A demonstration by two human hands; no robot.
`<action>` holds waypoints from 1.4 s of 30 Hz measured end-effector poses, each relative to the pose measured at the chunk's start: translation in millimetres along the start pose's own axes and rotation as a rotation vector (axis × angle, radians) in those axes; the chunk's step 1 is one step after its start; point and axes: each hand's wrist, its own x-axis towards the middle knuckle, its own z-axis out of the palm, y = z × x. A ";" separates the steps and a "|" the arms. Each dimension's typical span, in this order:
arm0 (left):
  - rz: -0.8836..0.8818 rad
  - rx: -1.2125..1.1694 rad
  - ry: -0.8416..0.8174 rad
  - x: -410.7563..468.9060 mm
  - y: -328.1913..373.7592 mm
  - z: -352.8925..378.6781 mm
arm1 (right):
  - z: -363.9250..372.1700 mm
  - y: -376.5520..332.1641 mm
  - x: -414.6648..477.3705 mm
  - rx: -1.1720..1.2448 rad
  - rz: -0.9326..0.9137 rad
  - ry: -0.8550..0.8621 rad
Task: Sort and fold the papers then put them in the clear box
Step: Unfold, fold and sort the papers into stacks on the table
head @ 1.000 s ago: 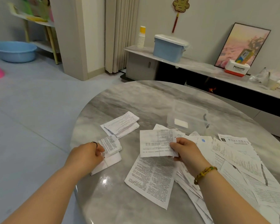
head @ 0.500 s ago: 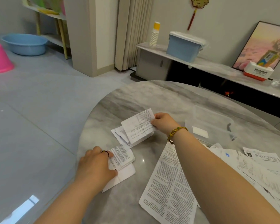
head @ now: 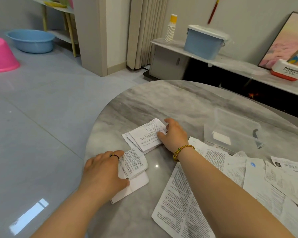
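Two piles of folded papers lie at the table's left side. My left hand (head: pixel 103 170) rests flat on the near pile (head: pixel 134 167), with its fingers over the pile's left edge. My right hand (head: pixel 175 134) reaches across to the far pile (head: pixel 143 138) and pinches the right edge of the top folded sheet, thumb on top. The clear box (head: pixel 237 122) stands open to the right of that hand, with one folded white paper (head: pixel 221 138) inside. Unfolded printed sheets (head: pixel 265 179) lie spread at the right, and a large sheet (head: pixel 177 206) lies under my right forearm.
The round marble table (head: pixel 162 103) ends just left of my left hand. Behind it runs a low shelf (head: pixel 234 64) with a blue lidded bin (head: pixel 203 42), paper cups and a white box. Pink and blue basins (head: pixel 31 40) sit on the floor at the far left.
My right hand carried a folded sheet from the loose papers leftward and set it down on the far pile. My left hand stayed on the near pile. The view swung left.
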 end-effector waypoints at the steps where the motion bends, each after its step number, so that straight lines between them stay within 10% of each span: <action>1: 0.004 -0.009 0.005 -0.3 0.5 -1.2 | 0.1 0.9 -1.4 -0.001 -0.006 0.019; 42: 0.130 0.113 -0.151 -32.4 -2.0 -10.3 | 6.0 -5.8 -130.6 -0.245 -0.440 -0.014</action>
